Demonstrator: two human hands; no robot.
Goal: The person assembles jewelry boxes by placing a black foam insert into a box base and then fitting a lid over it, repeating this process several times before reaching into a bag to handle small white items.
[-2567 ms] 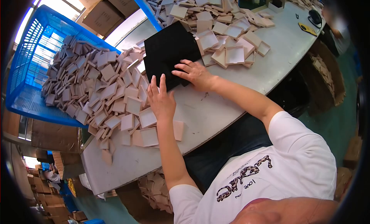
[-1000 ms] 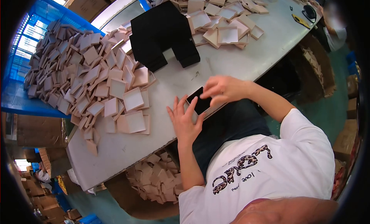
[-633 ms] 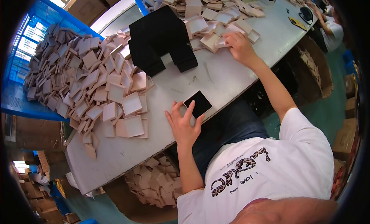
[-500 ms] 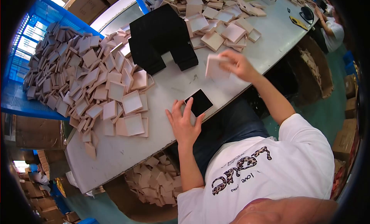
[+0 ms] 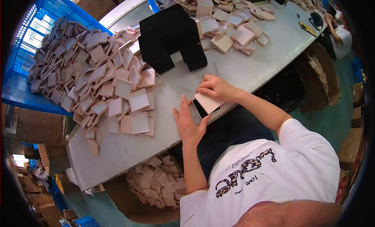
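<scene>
My right hand is pinching a pink lid, lowering it onto the black insert. My left hand is lying open and flat, bracing that insert against sliding.

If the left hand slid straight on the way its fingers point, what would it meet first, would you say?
The left hand points up the table. Bare tabletop lies ahead at first; the black stack looks like the first thing in line, though the fisheye view makes this uncertain.

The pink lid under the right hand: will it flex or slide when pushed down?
The pink lid looks like thin, stiff board, probably light. Its flat, smooth face may slide off the black pad under the right hand. The left hand likely steadies it.
</scene>
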